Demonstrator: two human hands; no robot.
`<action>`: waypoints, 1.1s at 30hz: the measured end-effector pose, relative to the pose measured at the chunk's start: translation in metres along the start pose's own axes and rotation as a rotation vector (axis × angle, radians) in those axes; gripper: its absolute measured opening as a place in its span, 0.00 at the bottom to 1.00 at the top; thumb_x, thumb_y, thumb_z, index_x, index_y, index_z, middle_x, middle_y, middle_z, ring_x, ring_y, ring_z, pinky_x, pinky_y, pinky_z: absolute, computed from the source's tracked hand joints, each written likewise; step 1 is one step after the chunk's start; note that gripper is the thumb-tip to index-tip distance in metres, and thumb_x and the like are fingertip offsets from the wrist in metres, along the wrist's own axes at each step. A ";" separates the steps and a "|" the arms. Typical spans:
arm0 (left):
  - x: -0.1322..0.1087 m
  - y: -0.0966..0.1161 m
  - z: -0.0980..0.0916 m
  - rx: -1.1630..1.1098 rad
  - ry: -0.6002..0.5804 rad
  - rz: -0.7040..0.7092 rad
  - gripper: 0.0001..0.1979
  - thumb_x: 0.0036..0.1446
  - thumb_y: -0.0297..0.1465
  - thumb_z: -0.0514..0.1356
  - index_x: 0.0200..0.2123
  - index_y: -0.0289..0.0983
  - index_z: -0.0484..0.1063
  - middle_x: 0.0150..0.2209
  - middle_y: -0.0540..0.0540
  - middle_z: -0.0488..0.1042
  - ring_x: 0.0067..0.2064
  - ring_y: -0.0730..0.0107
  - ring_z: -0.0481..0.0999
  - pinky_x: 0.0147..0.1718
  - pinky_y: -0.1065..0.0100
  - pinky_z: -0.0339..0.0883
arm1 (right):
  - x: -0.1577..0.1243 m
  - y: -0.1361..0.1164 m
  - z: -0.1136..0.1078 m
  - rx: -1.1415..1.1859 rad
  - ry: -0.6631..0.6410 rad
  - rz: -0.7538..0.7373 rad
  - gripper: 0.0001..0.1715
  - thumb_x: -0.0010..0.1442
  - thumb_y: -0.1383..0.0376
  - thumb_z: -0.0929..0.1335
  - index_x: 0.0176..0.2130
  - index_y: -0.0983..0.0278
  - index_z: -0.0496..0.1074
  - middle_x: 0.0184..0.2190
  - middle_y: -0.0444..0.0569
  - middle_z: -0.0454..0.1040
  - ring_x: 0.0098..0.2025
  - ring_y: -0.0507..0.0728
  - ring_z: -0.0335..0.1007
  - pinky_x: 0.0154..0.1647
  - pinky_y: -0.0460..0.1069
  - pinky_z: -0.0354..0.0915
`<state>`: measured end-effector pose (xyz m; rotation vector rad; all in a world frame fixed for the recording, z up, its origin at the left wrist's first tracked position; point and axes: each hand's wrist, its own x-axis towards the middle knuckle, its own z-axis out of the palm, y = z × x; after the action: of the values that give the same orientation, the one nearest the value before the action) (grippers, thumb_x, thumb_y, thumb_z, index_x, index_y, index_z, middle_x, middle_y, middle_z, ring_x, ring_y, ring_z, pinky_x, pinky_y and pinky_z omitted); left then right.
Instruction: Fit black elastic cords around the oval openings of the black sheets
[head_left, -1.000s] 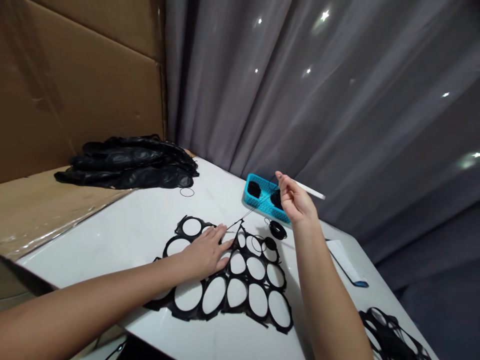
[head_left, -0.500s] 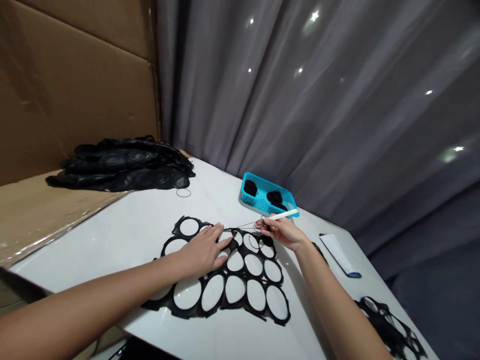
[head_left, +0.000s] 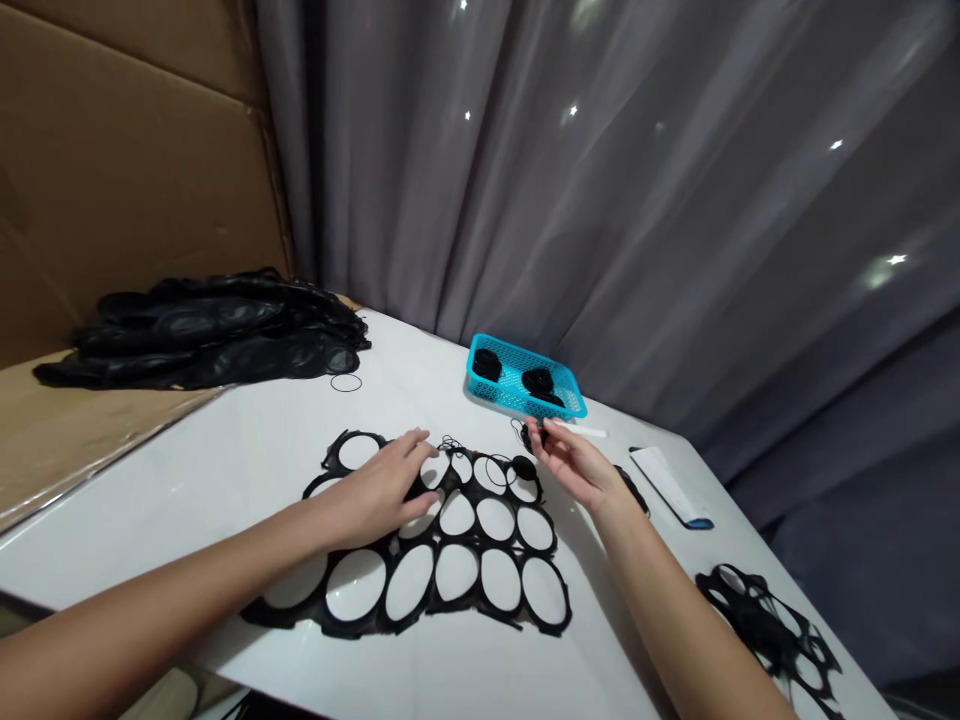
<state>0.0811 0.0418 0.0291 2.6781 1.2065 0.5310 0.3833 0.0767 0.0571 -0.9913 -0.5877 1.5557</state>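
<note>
Thread (head_left: pixel 451 444) now slack beside left hand (head_left: pixel 384 492)

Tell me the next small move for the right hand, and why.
I'd likely bring the right hand, which seems to hold the white stick, over to the loose thread and straighten it: the thread lies bunched at the far edge of the black sheet, close to the left hand's fingertips.

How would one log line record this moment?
left hand: over holed black sheet; right hand: holding white stick; blue basket: contains black bundles
</note>
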 end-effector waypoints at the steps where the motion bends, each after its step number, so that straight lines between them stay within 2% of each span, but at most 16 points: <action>1: -0.005 0.000 -0.007 -0.025 0.002 -0.028 0.16 0.67 0.38 0.54 0.54 0.37 0.65 0.61 0.38 0.64 0.54 0.58 0.74 0.50 0.61 0.69 | 0.001 0.004 0.012 -0.011 -0.035 -0.025 0.11 0.51 0.74 0.76 0.30 0.66 0.72 0.35 0.51 0.80 0.35 0.51 0.78 0.38 0.42 0.76; 4: -0.029 -0.002 -0.015 0.016 0.023 -0.079 0.15 0.66 0.36 0.54 0.51 0.36 0.69 0.55 0.38 0.71 0.53 0.54 0.75 0.51 0.57 0.69 | 0.005 0.030 0.051 -0.138 -0.182 -0.077 0.13 0.49 0.69 0.78 0.28 0.64 0.70 0.31 0.46 0.78 0.30 0.48 0.73 0.33 0.41 0.72; 7: -0.057 -0.007 -0.002 0.120 0.058 -0.046 0.19 0.65 0.35 0.55 0.57 0.34 0.69 0.58 0.37 0.72 0.61 0.48 0.69 0.58 0.51 0.64 | 0.006 0.068 0.080 -0.364 -0.306 -0.083 0.14 0.50 0.63 0.76 0.25 0.64 0.68 0.26 0.43 0.75 0.28 0.49 0.69 0.31 0.43 0.66; 9: -0.071 -0.010 0.011 0.154 0.084 -0.043 0.22 0.67 0.37 0.55 0.61 0.35 0.66 0.62 0.38 0.69 0.65 0.49 0.65 0.62 0.50 0.60 | 0.005 0.089 0.089 -0.584 -0.371 -0.129 0.12 0.52 0.62 0.74 0.26 0.63 0.68 0.25 0.42 0.73 0.29 0.51 0.69 0.33 0.45 0.64; 12: -0.079 -0.010 0.022 0.182 0.105 -0.065 0.25 0.69 0.40 0.54 0.64 0.35 0.64 0.65 0.38 0.66 0.67 0.51 0.62 0.64 0.51 0.57 | 0.002 0.107 0.090 -0.912 -0.448 -0.272 0.07 0.56 0.63 0.71 0.29 0.63 0.71 0.30 0.45 0.77 0.35 0.54 0.72 0.38 0.48 0.64; 15: -0.079 -0.007 0.023 0.193 0.106 -0.062 0.25 0.69 0.40 0.52 0.65 0.34 0.63 0.65 0.39 0.65 0.67 0.52 0.61 0.64 0.51 0.56 | -0.002 0.112 0.086 -1.033 -0.499 -0.352 0.05 0.58 0.64 0.69 0.30 0.62 0.72 0.35 0.46 0.78 0.39 0.56 0.73 0.42 0.50 0.65; 25: -0.078 -0.006 0.025 0.149 0.121 -0.071 0.26 0.69 0.40 0.51 0.66 0.36 0.62 0.65 0.40 0.65 0.68 0.50 0.60 0.64 0.49 0.57 | -0.006 0.112 0.088 -1.103 -0.510 -0.397 0.05 0.60 0.66 0.69 0.30 0.62 0.71 0.35 0.46 0.77 0.39 0.56 0.73 0.45 0.51 0.65; 27: -0.078 -0.006 0.027 0.163 0.120 -0.067 0.26 0.69 0.40 0.51 0.66 0.35 0.62 0.65 0.39 0.65 0.68 0.51 0.60 0.63 0.49 0.57 | -0.011 0.117 0.088 -1.163 -0.531 -0.471 0.05 0.61 0.66 0.68 0.31 0.61 0.70 0.35 0.46 0.76 0.39 0.56 0.72 0.44 0.51 0.65; 31: -0.078 -0.006 0.031 0.186 0.138 -0.070 0.26 0.68 0.38 0.52 0.64 0.34 0.64 0.65 0.39 0.66 0.68 0.50 0.61 0.63 0.49 0.57 | -0.004 0.120 0.090 -1.381 -0.688 -0.723 0.05 0.62 0.70 0.65 0.34 0.61 0.70 0.36 0.51 0.74 0.40 0.59 0.67 0.44 0.52 0.63; 33: -0.078 -0.005 0.031 0.197 0.131 -0.078 0.25 0.67 0.37 0.53 0.63 0.33 0.65 0.64 0.38 0.66 0.67 0.48 0.61 0.63 0.49 0.57 | 0.017 0.107 0.093 -1.451 -0.597 -0.766 0.06 0.58 0.72 0.65 0.31 0.61 0.68 0.33 0.51 0.72 0.38 0.59 0.64 0.43 0.52 0.61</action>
<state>0.0416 -0.0131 -0.0212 2.7796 1.4636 0.6137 0.2474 0.0819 0.0138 -1.0188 -2.3723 0.5061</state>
